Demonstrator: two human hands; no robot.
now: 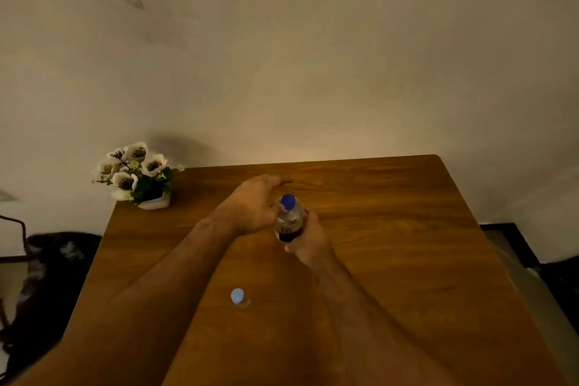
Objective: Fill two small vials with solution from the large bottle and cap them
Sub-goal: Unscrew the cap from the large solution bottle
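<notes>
Your right hand (308, 236) gripped the large bottle (288, 222), blue cap (288, 201) on, upright mid-table (407, 229), fingers curled round its lower body. Your left hand (255, 205) lay beside the bottle's neck with fingers extended and relaxed, holding nothing I could see. One small vial (238, 297) stood nearer you between both forearms, and a pot of white flowers (138, 174) sat at the far left corner, well apart.

two bare forearms, no sleeves, left hand (255, 202), right hand (308, 240)
</notes>
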